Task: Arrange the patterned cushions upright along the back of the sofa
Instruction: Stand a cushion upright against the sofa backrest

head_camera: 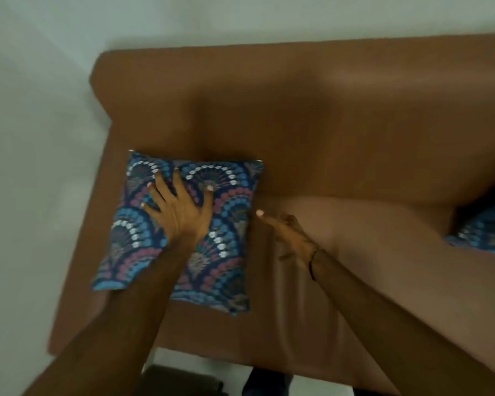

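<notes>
Both forearms reach over the sofa (pixel 355 124). Left hand (pixel 180 207) presses flat, fingers spread, on a cushion (pixel 223 270) at the sofa's left end; right hand (pixel 290 234) hovers open beside it. Seemingly settling this one; next, fetch the second cushion (pixel 486 232) at right.

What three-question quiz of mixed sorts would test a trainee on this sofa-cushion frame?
1. True or false: the left hand lies flat, fingers spread, on the patterned cushion.
2. Where is the right hand? A) gripping the cushion's top edge B) open, just right of the cushion, above the brown sofa seat C) out of view
3. Fill in: a second patterned cushion shows partly at the frame's ____ edge.

Key: 1 true; 2 B; 3 right.
</notes>
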Demonstrator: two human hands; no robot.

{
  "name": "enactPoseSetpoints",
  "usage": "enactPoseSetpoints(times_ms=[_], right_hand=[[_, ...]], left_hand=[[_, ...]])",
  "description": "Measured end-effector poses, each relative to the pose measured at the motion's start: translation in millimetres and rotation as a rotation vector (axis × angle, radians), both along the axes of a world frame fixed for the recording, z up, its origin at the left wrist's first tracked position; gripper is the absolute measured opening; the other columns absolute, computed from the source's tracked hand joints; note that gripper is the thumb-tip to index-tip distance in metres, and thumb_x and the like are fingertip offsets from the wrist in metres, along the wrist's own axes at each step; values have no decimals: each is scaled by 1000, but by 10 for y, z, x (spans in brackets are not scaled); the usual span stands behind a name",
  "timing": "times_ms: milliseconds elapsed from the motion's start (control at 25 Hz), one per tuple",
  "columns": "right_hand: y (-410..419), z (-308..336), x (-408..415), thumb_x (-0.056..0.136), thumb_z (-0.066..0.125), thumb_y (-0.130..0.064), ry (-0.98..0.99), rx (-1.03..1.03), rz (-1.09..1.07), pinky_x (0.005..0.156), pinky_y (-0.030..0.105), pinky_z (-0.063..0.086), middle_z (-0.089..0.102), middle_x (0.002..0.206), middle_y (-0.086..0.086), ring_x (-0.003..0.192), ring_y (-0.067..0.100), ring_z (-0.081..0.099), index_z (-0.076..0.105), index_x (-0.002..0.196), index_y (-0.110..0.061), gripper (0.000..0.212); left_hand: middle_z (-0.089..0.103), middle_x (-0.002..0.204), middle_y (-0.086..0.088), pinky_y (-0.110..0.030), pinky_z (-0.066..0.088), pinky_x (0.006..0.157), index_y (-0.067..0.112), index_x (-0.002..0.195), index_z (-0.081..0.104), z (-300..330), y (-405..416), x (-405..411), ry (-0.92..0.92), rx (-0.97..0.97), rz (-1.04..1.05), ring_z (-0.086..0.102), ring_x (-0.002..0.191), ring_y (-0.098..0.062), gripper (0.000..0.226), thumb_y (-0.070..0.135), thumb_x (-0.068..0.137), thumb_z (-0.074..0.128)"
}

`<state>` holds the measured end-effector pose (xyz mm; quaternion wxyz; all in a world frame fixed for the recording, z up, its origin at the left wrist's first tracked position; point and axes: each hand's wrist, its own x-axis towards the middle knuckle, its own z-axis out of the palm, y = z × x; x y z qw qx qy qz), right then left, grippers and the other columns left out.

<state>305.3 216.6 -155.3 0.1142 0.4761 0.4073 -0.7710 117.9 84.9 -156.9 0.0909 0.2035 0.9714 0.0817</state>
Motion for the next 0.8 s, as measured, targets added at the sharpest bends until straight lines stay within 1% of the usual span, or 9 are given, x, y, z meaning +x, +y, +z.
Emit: enactPoseSetpoints(times_ms=[120,200,280,320,400,480,560,640,800], right_hand=[[-310,93,-648,78,77,-69,41,-6,60,116,52,43,58,149,-5,134,27,57,49,152,-26,90],[-438,-56,-880,72,87,-60,60,14,-52,107,46,54,69,137,-2,119,23,68,60,140,-26,81],[-404,-114,-856,72,91,-51,73,28,-97,95,44,62,76,128,1,110,23,76,67,132,-25,70],[-369,-97,-799,75,91,-46,83,34,-84,91,42,64,78,125,0,108,22,77,68,131,-25,64],[-224,-80,-637,81,88,-36,103,41,-58,92,43,64,80,121,-2,107,22,78,70,130,-23,54],[2,-28,-392,86,83,-24,130,23,-69,92,43,64,81,118,0,106,23,78,73,123,-20,39],[311,59,-40,85,80,-10,135,93,-166,89,40,65,81,116,4,103,24,79,74,119,-14,35],[694,128,403,77,83,2,108,291,-261,86,38,66,80,120,7,107,24,78,72,124,-8,50],[1279,257,1222,68,90,7,-32,568,-241,85,41,66,76,126,7,110,23,75,67,131,-5,68]], left_hand=[[24,171,-22,-70,16,124,13,163,23,-41,-435,-638,-166,52,216,23,157,-46,113,89,83,49],[38,166,-16,-63,34,122,18,164,22,-139,-808,-1066,-374,258,375,42,148,-41,139,102,59,57],[45,164,-9,-58,45,117,24,166,17,-132,-1025,-1169,-581,418,495,53,141,-35,149,99,49,69],[47,162,-8,-56,47,116,25,163,19,-71,-1037,-1101,-642,474,506,56,139,-33,140,91,54,76],[59,149,-5,-51,53,111,28,145,40,56,-926,-901,-616,600,471,64,129,-27,106,72,61,88],[67,140,0,-45,58,105,28,136,54,171,-780,-682,-587,723,439,69,120,-18,100,66,53,94],[65,145,1,-44,58,103,25,150,50,253,-535,-396,-650,793,331,67,125,-18,110,54,56,99],[59,152,3,-44,54,108,25,157,41,233,-116,-61,-751,805,172,60,135,-20,110,33,65,99],[53,150,7,-36,48,115,24,160,28,79,706,678,-809,759,-100,54,135,-11,119,13,66,99]])
